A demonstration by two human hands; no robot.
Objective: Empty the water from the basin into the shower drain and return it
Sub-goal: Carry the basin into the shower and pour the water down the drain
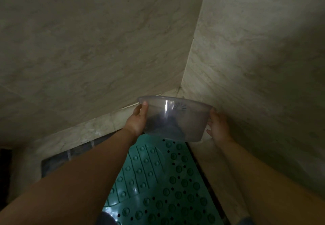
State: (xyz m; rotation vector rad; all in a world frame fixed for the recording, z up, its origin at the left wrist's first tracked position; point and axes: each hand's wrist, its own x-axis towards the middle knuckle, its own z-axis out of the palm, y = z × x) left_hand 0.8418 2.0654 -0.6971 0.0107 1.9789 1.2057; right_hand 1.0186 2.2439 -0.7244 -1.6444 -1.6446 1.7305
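Observation:
A clear plastic basin [175,119] hangs in the air over the far corner of the shower, tipped with its mouth facing away from me toward the walls. My left hand [138,121] grips its left rim, thumb on top. My right hand [219,126] holds its right side. A round drain pattern [180,108] shows through the basin's wall. I cannot tell whether water is in the basin.
A green anti-slip mat [163,180] with bumps and holes covers the shower floor beneath my arms. Marble walls meet in a corner [181,86] just behind the basin. A pale raised ledge [88,133] runs along the left wall, dark floor tiles [58,161] beside it.

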